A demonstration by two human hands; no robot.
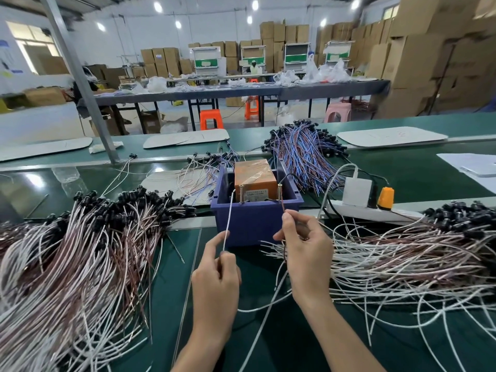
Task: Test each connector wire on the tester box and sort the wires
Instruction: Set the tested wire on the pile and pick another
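Note:
The tester box is an orange block wrapped in tape, sitting in a blue plastic bin with two upright brass screws at its front. My left hand pinches a white wire lead whose tip points up toward the left screw. My right hand pinches a brown wire lead just below the right screw. Both leads trail down between my arms. A big pile of white and brown wires lies on the left, another pile of white and brown wires on the right.
A bundle of blue and red wires lies behind the bin. A white power strip with a white adapter and an orange plug sits right of the bin. A metal post rises at the left. White boards lie along the far belt.

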